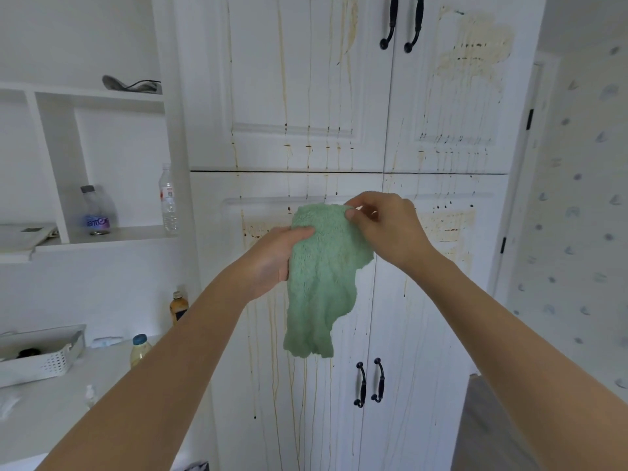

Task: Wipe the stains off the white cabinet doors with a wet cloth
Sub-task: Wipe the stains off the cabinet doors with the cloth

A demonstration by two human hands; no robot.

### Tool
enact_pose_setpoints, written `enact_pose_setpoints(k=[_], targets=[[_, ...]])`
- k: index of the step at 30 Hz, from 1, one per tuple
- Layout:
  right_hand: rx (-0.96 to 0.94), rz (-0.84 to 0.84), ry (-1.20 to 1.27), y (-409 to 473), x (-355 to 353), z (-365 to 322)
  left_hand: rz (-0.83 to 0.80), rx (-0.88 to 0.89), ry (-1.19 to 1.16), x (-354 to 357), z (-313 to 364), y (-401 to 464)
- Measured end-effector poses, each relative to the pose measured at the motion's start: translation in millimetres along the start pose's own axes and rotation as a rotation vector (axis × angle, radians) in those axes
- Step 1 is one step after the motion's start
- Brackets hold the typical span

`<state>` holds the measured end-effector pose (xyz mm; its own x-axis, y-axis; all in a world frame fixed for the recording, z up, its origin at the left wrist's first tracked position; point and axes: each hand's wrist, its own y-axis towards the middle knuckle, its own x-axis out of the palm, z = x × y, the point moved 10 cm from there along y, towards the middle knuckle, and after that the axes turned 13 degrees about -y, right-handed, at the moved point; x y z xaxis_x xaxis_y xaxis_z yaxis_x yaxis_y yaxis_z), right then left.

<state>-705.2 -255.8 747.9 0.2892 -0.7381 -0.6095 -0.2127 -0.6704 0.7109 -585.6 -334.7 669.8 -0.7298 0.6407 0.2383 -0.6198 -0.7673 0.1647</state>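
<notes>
A green fluffy cloth hangs in front of the white cabinet doors. My left hand grips its left edge, thumb on the front. My right hand pinches its top right corner between thumb and fingers. Brown and yellowish drip stains run down the upper and lower doors, with smeared patches on the upper right door and on the lower doors behind my hands. Both hands are held away from the door surface.
Black handles sit on the upper doors and the lower doors. On the left, white shelves hold plastic bottles, and a counter carries a white basket and sauce bottles. A patterned wall stands on the right.
</notes>
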Motion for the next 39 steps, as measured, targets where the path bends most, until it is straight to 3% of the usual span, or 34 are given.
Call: enact_pose_setpoints(k=[6, 14, 23, 28, 33, 39], targets=[[-0.031, -0.105, -0.031, 7, 13, -6, -0.145, -0.035, -0.261, 18, -1, -4], [-0.057, -0.162, 0.075, 7, 15, -10, -0.079, 0.14, 0.0, 15, 15, -2], [-0.041, -0.413, 0.177, 1, 35, -1, -0.223, -0.07, -0.189, 16, 6, -6], [-0.085, -0.293, 0.19, 9, 27, -13, -0.215, -0.053, -0.185, 7, 4, -8], [-0.123, -0.153, 0.014, 18, 27, -24, -0.147, 0.096, 0.134, 2, -5, -9], [0.039, -0.134, -0.189, 30, 25, -4, -0.161, 0.059, 0.037, 0, -11, -5]])
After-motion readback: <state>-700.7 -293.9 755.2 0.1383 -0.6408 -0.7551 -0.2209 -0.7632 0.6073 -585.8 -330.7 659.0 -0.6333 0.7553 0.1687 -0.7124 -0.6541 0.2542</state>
